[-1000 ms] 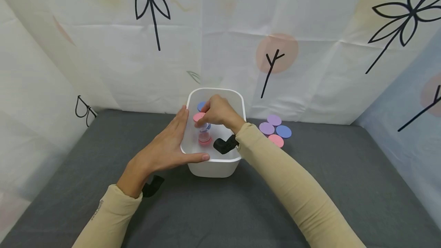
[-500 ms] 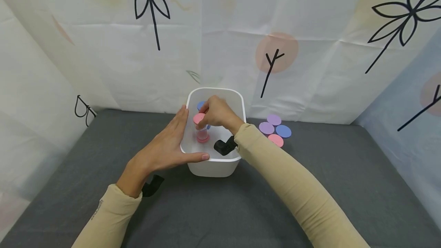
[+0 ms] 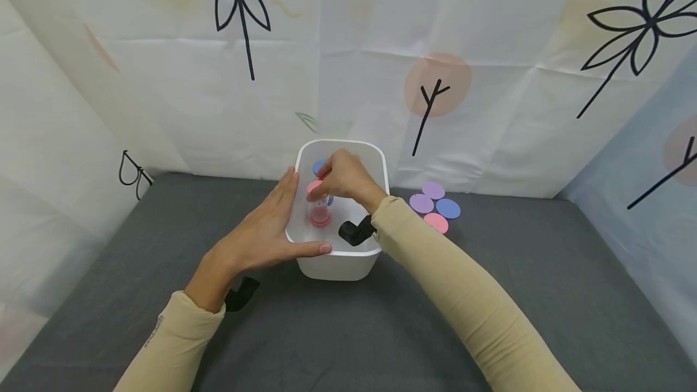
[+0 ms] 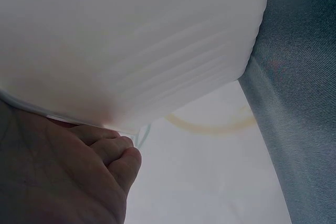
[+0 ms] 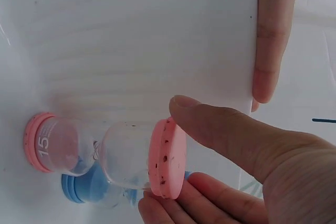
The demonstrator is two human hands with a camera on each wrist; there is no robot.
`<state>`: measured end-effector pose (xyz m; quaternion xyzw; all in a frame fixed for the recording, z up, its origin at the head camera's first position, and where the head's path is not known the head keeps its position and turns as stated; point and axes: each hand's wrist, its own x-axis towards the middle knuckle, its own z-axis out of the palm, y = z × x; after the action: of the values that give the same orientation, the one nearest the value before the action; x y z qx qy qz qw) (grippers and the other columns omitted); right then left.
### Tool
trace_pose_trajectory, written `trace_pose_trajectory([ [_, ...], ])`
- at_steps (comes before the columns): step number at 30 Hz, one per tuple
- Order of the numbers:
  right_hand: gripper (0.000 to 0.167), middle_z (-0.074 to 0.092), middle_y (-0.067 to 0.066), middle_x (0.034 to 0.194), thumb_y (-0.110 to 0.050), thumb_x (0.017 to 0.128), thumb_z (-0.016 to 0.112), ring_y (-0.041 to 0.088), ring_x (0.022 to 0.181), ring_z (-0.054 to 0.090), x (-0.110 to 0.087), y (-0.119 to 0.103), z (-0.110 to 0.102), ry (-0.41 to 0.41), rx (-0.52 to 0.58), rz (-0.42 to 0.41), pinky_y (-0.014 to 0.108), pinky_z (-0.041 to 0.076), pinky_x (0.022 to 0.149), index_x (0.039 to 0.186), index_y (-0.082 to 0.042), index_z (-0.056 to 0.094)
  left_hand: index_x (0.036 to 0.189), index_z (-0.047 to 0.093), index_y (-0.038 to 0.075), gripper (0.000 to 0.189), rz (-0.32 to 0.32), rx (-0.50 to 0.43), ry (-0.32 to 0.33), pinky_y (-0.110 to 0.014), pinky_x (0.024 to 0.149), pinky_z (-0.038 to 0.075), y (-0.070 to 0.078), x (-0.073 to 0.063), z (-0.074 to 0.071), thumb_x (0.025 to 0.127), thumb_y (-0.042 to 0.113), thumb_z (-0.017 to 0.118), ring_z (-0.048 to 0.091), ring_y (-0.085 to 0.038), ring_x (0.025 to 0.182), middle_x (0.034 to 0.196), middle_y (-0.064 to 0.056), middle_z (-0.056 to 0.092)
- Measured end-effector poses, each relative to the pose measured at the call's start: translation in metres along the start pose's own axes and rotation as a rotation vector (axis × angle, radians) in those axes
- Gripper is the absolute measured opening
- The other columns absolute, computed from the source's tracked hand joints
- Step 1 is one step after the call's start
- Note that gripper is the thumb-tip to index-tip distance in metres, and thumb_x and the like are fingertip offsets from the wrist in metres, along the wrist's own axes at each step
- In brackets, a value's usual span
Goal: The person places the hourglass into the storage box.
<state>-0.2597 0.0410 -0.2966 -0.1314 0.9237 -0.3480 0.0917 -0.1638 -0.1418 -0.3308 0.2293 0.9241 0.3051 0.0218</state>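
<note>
Inside a white plastic bin (image 3: pixel 337 268) stands a pink-capped hourglass (image 3: pixel 320 216), its base on the bin floor. My right hand (image 3: pixel 348 180) holds it by the upper pink cap (image 5: pixel 170 158), thumb on one side and fingers on the other in the right wrist view. The glass bears the number 15 near its lower end. Close behind is a blue hourglass (image 5: pixel 89 182), partly hidden by the pink one. My left hand (image 3: pixel 256 228) rests against the bin's near left corner, fingers straight along the left side and thumb across the front rim.
Several purple, blue and pink round tops (image 3: pixel 435 204) stand close together just right of the bin, by the back wall. A dark grey cloth (image 3: pixel 348 331) covers the table. Patterned white fabric (image 3: pixel 359 77) hangs behind and at both sides.
The pink-capped hourglass has gone from slightly tilted to upright, its base shifting a little left and away from me. My right hand has barely moved; my left hand is unchanged.
</note>
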Motion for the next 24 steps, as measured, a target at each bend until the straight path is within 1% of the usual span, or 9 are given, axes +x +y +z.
trace_pose_trajectory([
  [7, 0.042, 0.076, 0.005, 0.099, -0.024, 0.072, 0.094, 0.02, 0.094, 0.065, -0.001, -0.002, -0.003, 0.068, 0.01, -0.007, 0.033, 0.053, 0.079, 0.105, -0.004, 0.079, 0.161, -0.014, 0.021, 0.132, -0.003, -0.002, 0.005, -0.057, 0.118, 0.022, -0.001, 0.0, 0.0, 0.076, 0.075, 0.072, 0.0, -0.021, 0.155, 0.169, 0.003, -0.013],
  [13, 0.041, 0.076, 0.005, 0.094, -0.024, 0.072, 0.094, 0.019, 0.093, 0.066, -0.005, -0.009, -0.011, 0.087, 0.081, -0.025, 0.032, 0.054, 0.077, 0.104, -0.002, 0.079, 0.162, -0.013, 0.021, 0.133, -0.005, -0.001, 0.011, -0.057, 0.118, 0.022, -0.001, 0.001, 0.001, 0.075, 0.076, 0.072, 0.0, -0.021, 0.155, 0.169, 0.003, -0.012],
  [18, 0.045, 0.076, 0.002, 0.092, -0.025, 0.072, 0.093, 0.015, 0.094, 0.068, -0.01, -0.015, -0.023, 0.083, 0.115, -0.044, 0.031, 0.053, 0.08, 0.108, -0.003, 0.078, 0.162, -0.012, 0.02, 0.134, -0.003, -0.002, 0.013, -0.059, 0.117, 0.023, -0.002, 0.002, 0.001, 0.075, 0.076, 0.072, 0.0, -0.021, 0.155, 0.169, 0.003, -0.012],
  [22, 0.045, 0.076, 0.002, 0.091, -0.024, 0.073, 0.093, 0.015, 0.093, 0.069, -0.017, -0.02, -0.037, 0.092, 0.187, -0.066, 0.032, 0.054, 0.082, 0.109, -0.003, 0.077, 0.162, -0.012, 0.02, 0.134, -0.006, -0.006, 0.014, -0.06, 0.117, 0.023, -0.002, 0.001, 0.001, 0.075, 0.076, 0.073, 0.001, -0.022, 0.155, 0.169, 0.002, -0.012],
  [24, 0.044, 0.076, 0.004, 0.093, -0.023, 0.073, 0.093, 0.016, 0.093, 0.07, -0.022, -0.021, -0.045, 0.102, 0.221, -0.084, 0.033, 0.054, 0.084, 0.109, -0.003, 0.077, 0.162, -0.012, 0.02, 0.134, -0.008, -0.006, 0.016, -0.061, 0.116, 0.023, -0.002, 0.001, 0.001, 0.074, 0.076, 0.073, 0.001, -0.022, 0.155, 0.169, 0.002, -0.012],
])
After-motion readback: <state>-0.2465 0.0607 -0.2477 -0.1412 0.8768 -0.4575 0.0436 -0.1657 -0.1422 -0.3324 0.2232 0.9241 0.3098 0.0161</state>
